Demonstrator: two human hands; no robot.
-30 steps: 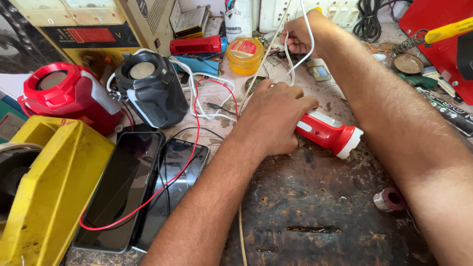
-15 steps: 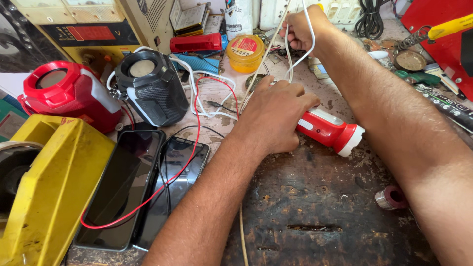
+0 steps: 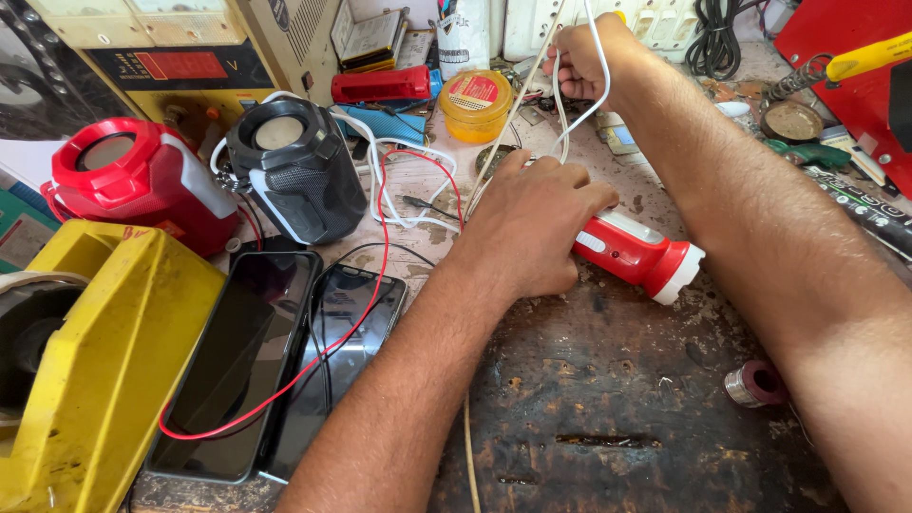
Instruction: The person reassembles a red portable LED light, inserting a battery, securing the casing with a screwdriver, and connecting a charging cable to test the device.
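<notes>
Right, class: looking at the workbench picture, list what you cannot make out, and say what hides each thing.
Head view:
- Rear end of the red torch: covered by the left hand.
- White cable top: cut off by the upper edge above the right hand.
- Yellow casing: cropped by the left edge.

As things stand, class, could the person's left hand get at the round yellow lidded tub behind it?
Probably yes: the left hand rests on the red and white torch, and only loose white cable lies before the round yellow lidded tub.
</notes>
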